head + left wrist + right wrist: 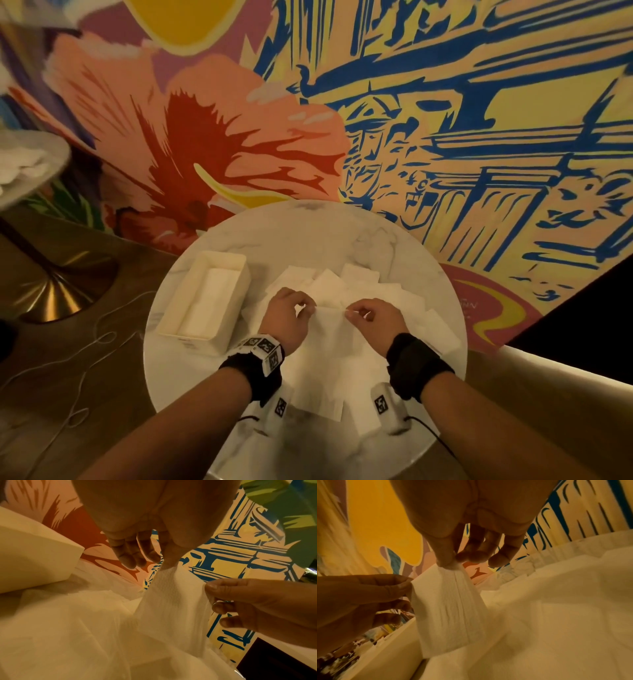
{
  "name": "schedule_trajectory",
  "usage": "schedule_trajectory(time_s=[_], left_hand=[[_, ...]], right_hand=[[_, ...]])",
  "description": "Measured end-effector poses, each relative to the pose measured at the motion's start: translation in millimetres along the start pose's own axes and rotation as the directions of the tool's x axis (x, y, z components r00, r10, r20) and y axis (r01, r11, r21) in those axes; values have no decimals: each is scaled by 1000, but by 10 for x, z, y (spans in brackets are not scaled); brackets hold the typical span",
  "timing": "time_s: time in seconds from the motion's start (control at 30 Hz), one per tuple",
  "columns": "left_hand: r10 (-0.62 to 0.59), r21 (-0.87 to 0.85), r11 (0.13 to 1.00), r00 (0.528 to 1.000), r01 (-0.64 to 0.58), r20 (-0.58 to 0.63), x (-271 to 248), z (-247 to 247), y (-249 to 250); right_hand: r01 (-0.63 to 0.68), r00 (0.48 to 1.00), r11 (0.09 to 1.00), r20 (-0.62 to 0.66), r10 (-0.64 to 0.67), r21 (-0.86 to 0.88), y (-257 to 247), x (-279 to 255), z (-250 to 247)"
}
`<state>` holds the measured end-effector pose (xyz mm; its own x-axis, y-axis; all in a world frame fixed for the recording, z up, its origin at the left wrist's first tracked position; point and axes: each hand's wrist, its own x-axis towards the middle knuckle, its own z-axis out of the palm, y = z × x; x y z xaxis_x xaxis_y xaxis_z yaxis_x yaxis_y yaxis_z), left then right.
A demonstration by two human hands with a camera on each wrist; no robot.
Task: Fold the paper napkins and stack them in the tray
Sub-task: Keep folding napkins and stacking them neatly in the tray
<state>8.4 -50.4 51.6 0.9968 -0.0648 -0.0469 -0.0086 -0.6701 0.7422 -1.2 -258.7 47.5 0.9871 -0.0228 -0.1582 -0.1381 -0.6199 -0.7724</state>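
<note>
A white paper napkin (330, 320) hangs lifted above the round table, held by its two upper corners. My left hand (287, 317) pinches the left corner between thumb and forefinger; the same napkin (173, 596) shows in the left wrist view below that hand (164, 561). My right hand (371, 318) pinches the right corner, and the right wrist view shows this hand (448, 562) holding the napkin (447, 608). A cream rectangular tray (236, 270) stands at the table's left with folded napkins (209, 305) inside. Several loose napkins (342, 284) lie spread behind and under the hands.
The round marble table (308, 222) stands against a painted mural wall (445, 120). A second table (30, 164) with a brass base (51, 294) is at far left. Thin white cords (85, 359) trail over the wooden floor. A dark bench (582, 325) lies right.
</note>
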Motion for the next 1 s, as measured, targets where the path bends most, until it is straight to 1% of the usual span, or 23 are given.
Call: schedule_trajectory(time_s=[0.07, 0.17, 0.23, 0.3, 0.37, 0.43, 0.53, 0.63, 0.7, 0.77, 0.83, 0.87, 0.93, 1.0], left_hand=[[13, -10, 1000, 1000, -13, 18, -10, -75, 54], [23, -13, 1000, 994, -22, 105, -30, -181, 140], [58, 40, 997, 987, -65, 150, -33, -247, 197], [94, 79, 991, 984, -107, 152, -15, -293, 219], [112, 88, 988, 986, -124, 127, 12, -342, 207], [90, 52, 994, 991, -96, 101, 37, -394, 163], [12, -26, 1000, 998, -11, 59, 70, -481, 92], [1, -103, 995, 1000, 0, 9, 69, -537, 76], [-5, -131, 991, 1000, 8, 17, 63, -560, 60], [-31, -141, 989, 996, 42, 83, 50, -555, 12], [-31, -150, 987, 991, 51, 132, 42, -551, -52], [-33, -158, 986, 990, 55, 135, 39, -552, -80], [-47, -189, 980, 993, 67, 108, 52, -559, -130], [-53, -204, 977, 996, 68, 77, 66, -585, -145]], right_hand=[[61, 998, 996, -15, -62, -60, -107, 17, -11], [109, 994, 994, 10, -110, 10, -232, 21, 0], [113, 991, 992, 61, -116, 49, -314, 20, 23], [109, 989, 992, 94, -115, 66, -368, 35, 53], [91, 992, 990, 82, -100, 109, -394, 65, 66], [67, 996, 984, 41, -75, 162, -383, 117, 57], [38, 999, 978, -9, -37, 205, -380, 166, -1], [34, 999, 962, -20, -30, 272, -417, 181, -15], [28, 999, 945, -28, -20, 326, -468, 190, 4], [-1, 999, 917, -33, 16, 400, -530, 199, 34], [-30, 999, 877, 1, 34, 480, -581, 200, 84], [-52, 999, 863, 40, 37, 502, -597, 196, 128], [-101, 991, 864, 123, 46, 493, -639, 160, 234], [-99, 985, 874, 170, 19, 476, -686, 115, 348]])
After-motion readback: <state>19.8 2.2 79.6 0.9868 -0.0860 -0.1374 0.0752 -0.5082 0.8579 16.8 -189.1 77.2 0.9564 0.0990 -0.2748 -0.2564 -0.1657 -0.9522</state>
